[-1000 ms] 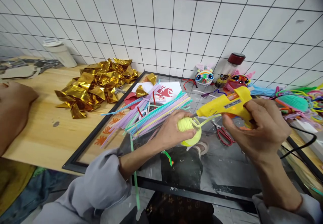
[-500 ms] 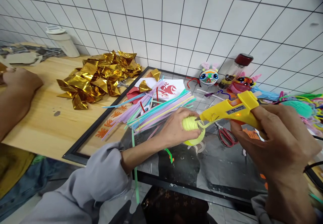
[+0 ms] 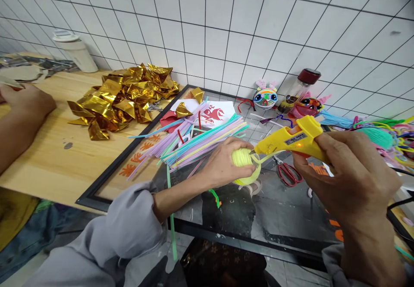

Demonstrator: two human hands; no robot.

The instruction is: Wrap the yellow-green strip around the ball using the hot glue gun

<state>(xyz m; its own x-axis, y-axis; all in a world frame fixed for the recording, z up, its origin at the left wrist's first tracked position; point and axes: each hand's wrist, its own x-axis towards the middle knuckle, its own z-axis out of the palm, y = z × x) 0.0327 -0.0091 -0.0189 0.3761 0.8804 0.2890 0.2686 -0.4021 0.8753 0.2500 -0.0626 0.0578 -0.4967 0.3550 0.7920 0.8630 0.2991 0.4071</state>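
My left hand [image 3: 223, 164] is closed around a yellow ball [image 3: 246, 166] partly wound with a fuzzy yellow pipe cleaner. It holds the ball just above the black-framed glass board [image 3: 278, 218]. My right hand [image 3: 349, 179] grips a yellow glue gun [image 3: 293, 138], whose nozzle points left and touches the ball's top. A loose end of the pipe cleaner curls out under the nozzle.
A bundle of pastel pipe cleaners [image 3: 197, 140] lies behind my left hand. Red-handled scissors [image 3: 287, 173] lie under the gun. Gold foil pieces [image 3: 119, 97] are heaped on the wooden table [image 3: 51, 162]. Another person's hand [image 3: 26, 101] rests at far left. Craft masks [image 3: 265, 97], a bottle [image 3: 299, 86] and more pipe cleaners [image 3: 384, 136] sit at the back.
Both hands have stayed together on the ball and gun, shifting only slightly in the picture as my head moved. The other person's hand at far left moved a little upward.
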